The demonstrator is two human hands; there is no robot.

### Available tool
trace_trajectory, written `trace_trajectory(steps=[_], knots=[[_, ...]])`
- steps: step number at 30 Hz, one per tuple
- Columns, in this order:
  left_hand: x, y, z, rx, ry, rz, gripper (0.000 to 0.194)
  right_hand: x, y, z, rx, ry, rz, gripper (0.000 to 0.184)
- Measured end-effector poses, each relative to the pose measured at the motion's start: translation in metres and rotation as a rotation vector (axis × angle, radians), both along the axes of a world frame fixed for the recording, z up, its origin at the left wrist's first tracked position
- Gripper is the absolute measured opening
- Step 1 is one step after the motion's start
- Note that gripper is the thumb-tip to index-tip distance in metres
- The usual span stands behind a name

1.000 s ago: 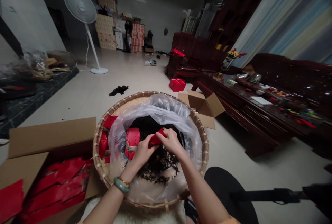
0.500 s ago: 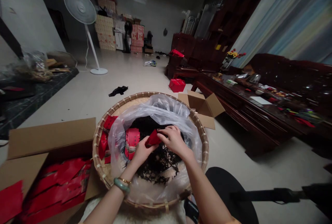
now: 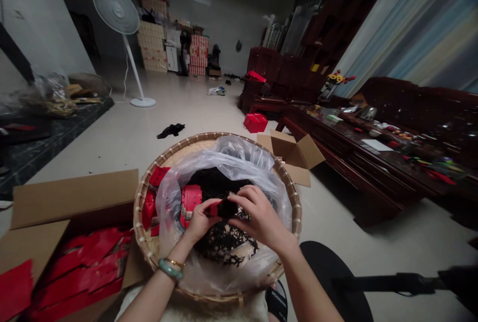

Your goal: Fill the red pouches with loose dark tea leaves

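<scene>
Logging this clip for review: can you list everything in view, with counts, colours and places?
Round woven bamboo tray: one, tan, centre foreground.
Plastic bag: one, clear, in the tray.
Dried leaves: one heap, black, in the bag.
Red packets: several, red, in the tray left of the leaves.
Loose packet: one, red, between the hands.
Flat packets: many, red, in the carton.
Carton: one, brown, open, lower left.
Small carton: one, brown, open, beyond the tray.
Red box: one, red, on the floor.
Standing fan: one, white, far left.
Stacked boxes: many, tan and red, far wall.
Wooden table: one, dark, right.
Sofa: one, dark red, right.
Left hand: one, pinching the loose packet; jade bangle on the wrist.
Right hand: one, on the leaves.
</scene>
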State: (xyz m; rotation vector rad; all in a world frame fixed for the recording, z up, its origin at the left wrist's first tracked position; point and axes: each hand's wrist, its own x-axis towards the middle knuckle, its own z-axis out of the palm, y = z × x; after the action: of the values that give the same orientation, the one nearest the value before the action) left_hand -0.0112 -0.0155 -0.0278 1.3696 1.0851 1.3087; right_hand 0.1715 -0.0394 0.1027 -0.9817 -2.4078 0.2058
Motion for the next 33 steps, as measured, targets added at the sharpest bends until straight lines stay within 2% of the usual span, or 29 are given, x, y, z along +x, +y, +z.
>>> trace_trajectory(steps=[2, 3, 4, 6, 8, 10, 12, 15, 20, 24, 29, 33], knots=[[-0.001, -0.002, 0.004, 0.053, -0.003, -0.056, 0.032, 0.002, -0.004, 0.001, -0.036, 0.050, -0.016, 0.062], [-0.001, -0.002, 0.005, 0.063, -0.006, -0.073, 0.032, 0.002, -0.003, -0.002, -0.060, 0.068, -0.011, 0.063], [0.000, -0.003, 0.006, 0.054, -0.009, -0.076, 0.032, 0.002, -0.001, -0.006, -0.088, 0.089, 0.001, 0.058], [0.002, -0.004, 0.007, -0.013, -0.015, -0.074, 0.035, 0.000, 0.008, -0.018, -0.153, 0.162, 0.014, 0.035], [0.005, -0.003, 0.010, -0.092, -0.028, -0.105, 0.043, -0.001, 0.020, -0.032, -0.230, 0.271, -0.039, 0.017], [0.006, 0.000, 0.014, -0.143, -0.064, -0.141, 0.051, -0.003, 0.034, -0.048, -0.309, 0.358, -0.145, 0.012], [0.008, 0.006, 0.018, -0.178, -0.105, -0.111, 0.050, -0.004, 0.048, -0.062, -0.408, 0.406, -0.213, 0.011], [0.011, 0.017, 0.019, -0.224, -0.075, 0.019, 0.040, -0.005, 0.064, -0.078, -0.580, 0.500, -0.259, 0.014], [0.013, 0.026, 0.012, -0.210, -0.040, 0.021, 0.033, -0.007, 0.074, -0.095, -0.828, 0.756, -0.300, 0.028], [0.011, 0.026, 0.005, -0.209, -0.024, 0.056, 0.033, -0.007, 0.071, -0.105, -0.997, 0.712, -0.239, 0.038], [0.010, 0.025, 0.003, -0.220, -0.060, 0.054, 0.032, -0.011, 0.068, -0.113, -0.988, 0.783, -0.277, 0.040], [0.014, 0.019, 0.006, -0.364, -0.188, -0.060, 0.037, -0.017, 0.068, -0.118, -0.920, 0.828, -0.279, 0.039]])
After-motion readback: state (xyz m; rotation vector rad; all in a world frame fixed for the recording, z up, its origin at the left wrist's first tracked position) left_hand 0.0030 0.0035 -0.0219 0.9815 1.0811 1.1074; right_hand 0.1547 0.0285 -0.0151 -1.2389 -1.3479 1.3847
